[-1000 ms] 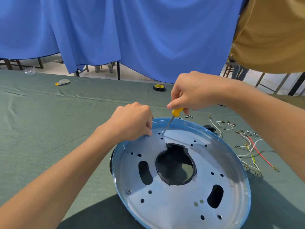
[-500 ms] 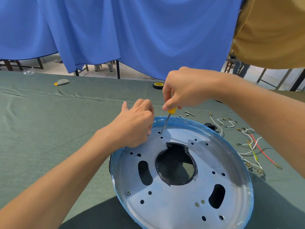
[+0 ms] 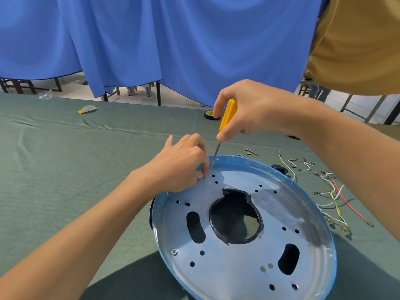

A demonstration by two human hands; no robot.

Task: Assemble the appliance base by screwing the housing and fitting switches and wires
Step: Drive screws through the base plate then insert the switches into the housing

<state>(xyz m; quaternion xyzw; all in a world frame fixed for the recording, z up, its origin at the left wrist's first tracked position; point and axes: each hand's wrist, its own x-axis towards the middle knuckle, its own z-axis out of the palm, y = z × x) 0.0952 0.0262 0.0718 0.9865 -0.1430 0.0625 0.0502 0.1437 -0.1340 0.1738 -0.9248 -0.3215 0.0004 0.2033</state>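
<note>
A round metal housing plate (image 3: 303,224) with a blue rim, a large centre hole and several small holes lies on the green table. My right hand (image 3: 249,111) grips a yellow-handled screwdriver (image 3: 226,118), whose thin shaft slants down to the plate's far left rim. My left hand (image 3: 181,163) rests on that rim with fingertips pinched together right beside the screwdriver tip; whatever they pinch is hidden. One screw (image 3: 174,251) sits in the plate's near left side.
Loose white, red and yellow-green wires (image 3: 333,200) with terminals lie right of the plate. A black part (image 3: 279,168) sits behind the rim. A tape roll (image 3: 208,115) and a small yellow-grey object (image 3: 86,109) lie farther back. A person in tan stands at top right.
My right hand has slid up the screwdriver, baring more of the yellow handle. My left hand has stayed on the rim, its fingers closing at the tip.
</note>
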